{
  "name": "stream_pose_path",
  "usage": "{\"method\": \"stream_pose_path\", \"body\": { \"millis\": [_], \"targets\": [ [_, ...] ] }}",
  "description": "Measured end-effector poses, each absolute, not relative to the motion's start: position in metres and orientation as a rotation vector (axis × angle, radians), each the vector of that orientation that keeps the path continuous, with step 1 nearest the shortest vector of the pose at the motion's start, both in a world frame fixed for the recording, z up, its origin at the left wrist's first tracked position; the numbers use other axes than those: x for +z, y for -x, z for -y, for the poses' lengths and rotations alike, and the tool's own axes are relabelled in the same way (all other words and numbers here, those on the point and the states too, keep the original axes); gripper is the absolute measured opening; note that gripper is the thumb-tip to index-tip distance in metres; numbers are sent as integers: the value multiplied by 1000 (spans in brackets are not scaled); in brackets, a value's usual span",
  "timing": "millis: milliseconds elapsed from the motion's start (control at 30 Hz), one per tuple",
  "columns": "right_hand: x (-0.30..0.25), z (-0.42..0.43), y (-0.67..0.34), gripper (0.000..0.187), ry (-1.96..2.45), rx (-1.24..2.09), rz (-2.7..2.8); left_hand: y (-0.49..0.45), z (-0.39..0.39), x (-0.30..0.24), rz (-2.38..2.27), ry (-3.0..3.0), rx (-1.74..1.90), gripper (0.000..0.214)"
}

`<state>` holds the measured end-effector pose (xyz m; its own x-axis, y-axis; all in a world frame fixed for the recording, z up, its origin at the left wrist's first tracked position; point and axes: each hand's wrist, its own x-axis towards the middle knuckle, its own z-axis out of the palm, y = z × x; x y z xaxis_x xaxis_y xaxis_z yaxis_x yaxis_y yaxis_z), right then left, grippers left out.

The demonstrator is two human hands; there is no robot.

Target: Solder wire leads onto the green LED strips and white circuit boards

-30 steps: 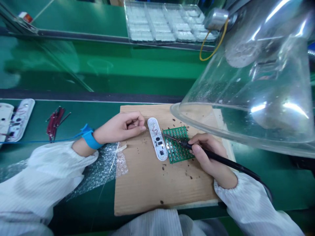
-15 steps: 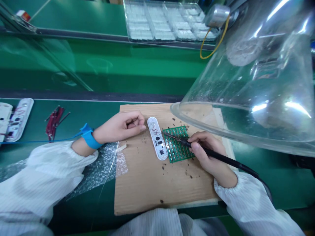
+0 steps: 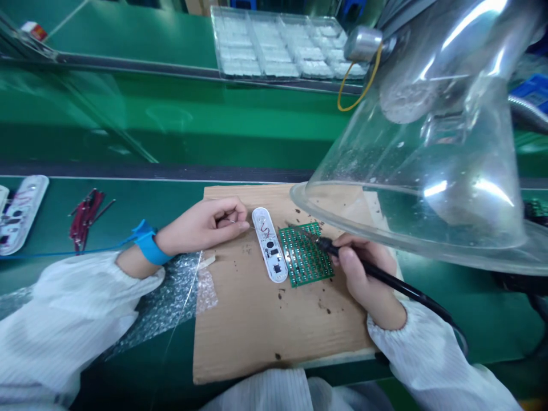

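My right hand (image 3: 363,268) holds a black soldering iron (image 3: 368,269) like a pen, its thin tip over a green perforated circuit board (image 3: 305,254). That board lies on a brown cardboard sheet (image 3: 261,337). Just left of it lies a white oblong plastic housing (image 3: 269,244) with a small circuit and red wire inside. My left hand (image 3: 203,224) rests on the cardboard beside the housing, its fingers curled and pinching a thin wire (image 3: 232,221). A blue wrist strap (image 3: 149,246) circles my left wrist.
A large clear plastic dome (image 3: 411,171) hangs over the right side, close above the board. Bubble wrap (image 3: 171,302) lies left of the cardboard. Red-sleeved wires (image 3: 85,220) and a white housing (image 3: 21,214) sit at left. A clear tray (image 3: 278,45) stands beyond.
The whole view has shifted slightly left and tilted. The soldering iron has moved slightly right over the green board. My left hand keeps the same pinch.
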<state>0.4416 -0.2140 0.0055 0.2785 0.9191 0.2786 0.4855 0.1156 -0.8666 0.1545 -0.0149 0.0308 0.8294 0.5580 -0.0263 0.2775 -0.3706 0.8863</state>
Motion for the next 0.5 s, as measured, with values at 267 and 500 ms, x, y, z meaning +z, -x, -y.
{"method": "stream_pose_path", "body": {
  "millis": [267, 500],
  "targets": [
    [-2, 206, -444, 26, 1500, 395, 1143, -154, 15, 31, -618, -1948, 438, 16],
    [3, 212, -440, 24, 1501, 503, 1196, -154, 16, 32, -603, -1888, 366, 15]
  ]
}}
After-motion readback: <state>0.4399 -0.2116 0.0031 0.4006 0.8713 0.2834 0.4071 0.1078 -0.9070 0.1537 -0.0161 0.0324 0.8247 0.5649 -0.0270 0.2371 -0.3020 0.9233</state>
